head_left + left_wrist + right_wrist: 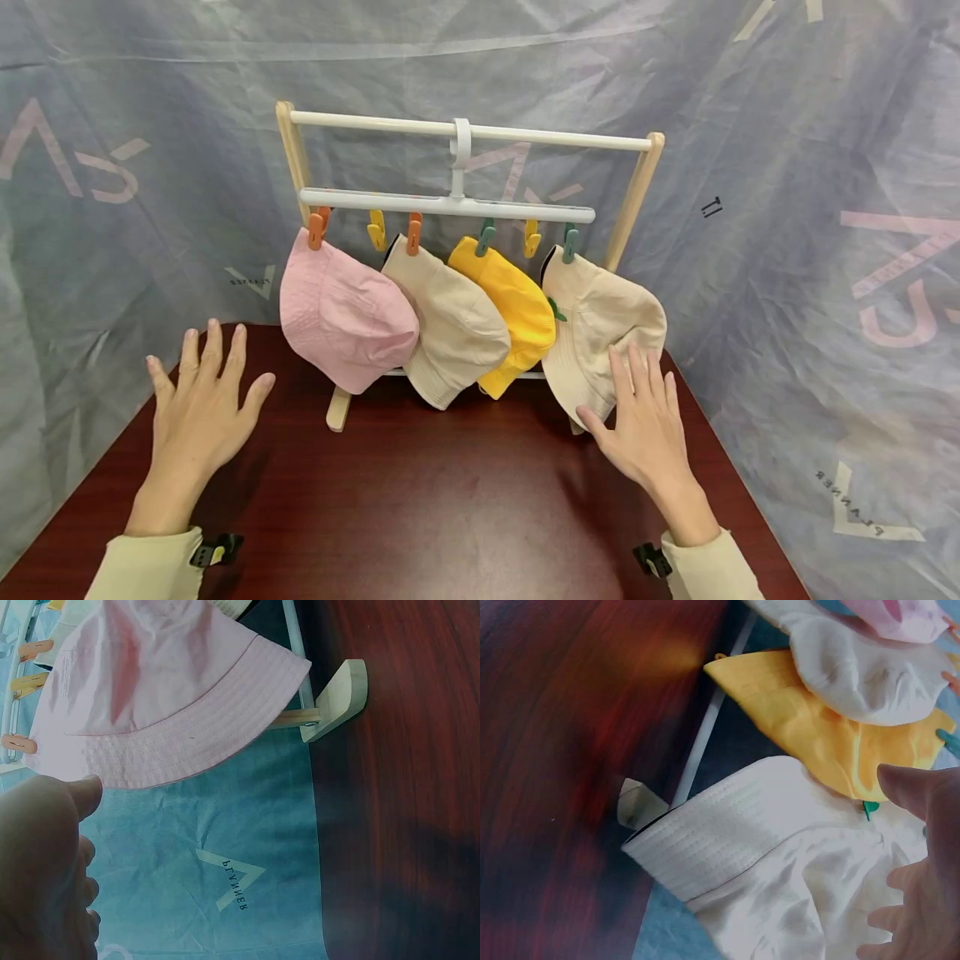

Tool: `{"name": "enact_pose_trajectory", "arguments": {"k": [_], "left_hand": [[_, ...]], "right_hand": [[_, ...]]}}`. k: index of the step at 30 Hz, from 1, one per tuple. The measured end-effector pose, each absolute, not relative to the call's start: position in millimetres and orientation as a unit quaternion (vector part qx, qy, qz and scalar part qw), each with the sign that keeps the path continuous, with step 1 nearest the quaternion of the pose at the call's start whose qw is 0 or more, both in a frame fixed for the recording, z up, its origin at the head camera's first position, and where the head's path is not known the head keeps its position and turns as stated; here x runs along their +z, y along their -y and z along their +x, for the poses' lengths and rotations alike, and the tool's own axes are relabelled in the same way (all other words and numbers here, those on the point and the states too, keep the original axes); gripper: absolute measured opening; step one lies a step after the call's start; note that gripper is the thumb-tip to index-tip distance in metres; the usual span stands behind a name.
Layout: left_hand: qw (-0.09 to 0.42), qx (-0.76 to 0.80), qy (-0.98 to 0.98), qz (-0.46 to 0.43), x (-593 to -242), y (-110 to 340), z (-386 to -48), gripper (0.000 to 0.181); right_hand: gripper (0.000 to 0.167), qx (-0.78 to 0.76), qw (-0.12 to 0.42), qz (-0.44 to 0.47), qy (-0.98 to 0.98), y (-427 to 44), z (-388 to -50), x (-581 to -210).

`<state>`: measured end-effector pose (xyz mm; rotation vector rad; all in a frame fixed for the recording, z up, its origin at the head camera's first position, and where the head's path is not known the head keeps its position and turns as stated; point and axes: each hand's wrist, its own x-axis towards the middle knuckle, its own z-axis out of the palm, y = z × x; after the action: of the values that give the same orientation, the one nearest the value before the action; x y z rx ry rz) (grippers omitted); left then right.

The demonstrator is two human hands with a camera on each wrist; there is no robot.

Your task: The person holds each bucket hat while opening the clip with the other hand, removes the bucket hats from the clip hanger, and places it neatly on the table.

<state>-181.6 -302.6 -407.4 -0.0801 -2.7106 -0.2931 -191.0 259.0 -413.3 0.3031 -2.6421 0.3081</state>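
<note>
A pink bucket hat point(348, 312), a cream bucket hat point(453, 321), a yellow bucket hat point(517, 312) and a second cream bucket hat point(603, 317) hang in a row from a white clip hanger point(450, 205). Coloured clips grip their brims. My left hand point(201, 408), fingers spread and holding nothing, is left of the pink hat. In front of the right-hand cream hat, my right hand point(641, 417) is also spread and holds nothing; whether its fingertips touch the fabric I cannot tell. The right wrist view shows a green leaf-shaped piece point(870, 808) beside the yellow hat.
The hanger hooks over the white top bar point(375, 123) of a small rack with wooden side posts point(636, 200). Two yellow clips, one of them point(377, 230), hold nothing. A dark red wooden table point(450, 500) lies below, and grey sheeting point(150, 192) surrounds it.
</note>
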Motion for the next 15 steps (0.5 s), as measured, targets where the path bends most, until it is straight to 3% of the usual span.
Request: {"name": "enact_pose_trajectory", "arguments": {"k": [15], "left_hand": [[0.217,-0.125,0.968,-0.027,-401,302,-185,0.077]], "right_hand": [[0.089,0.125,0.251,0.122,0.952,-242,-200,-402]]}}
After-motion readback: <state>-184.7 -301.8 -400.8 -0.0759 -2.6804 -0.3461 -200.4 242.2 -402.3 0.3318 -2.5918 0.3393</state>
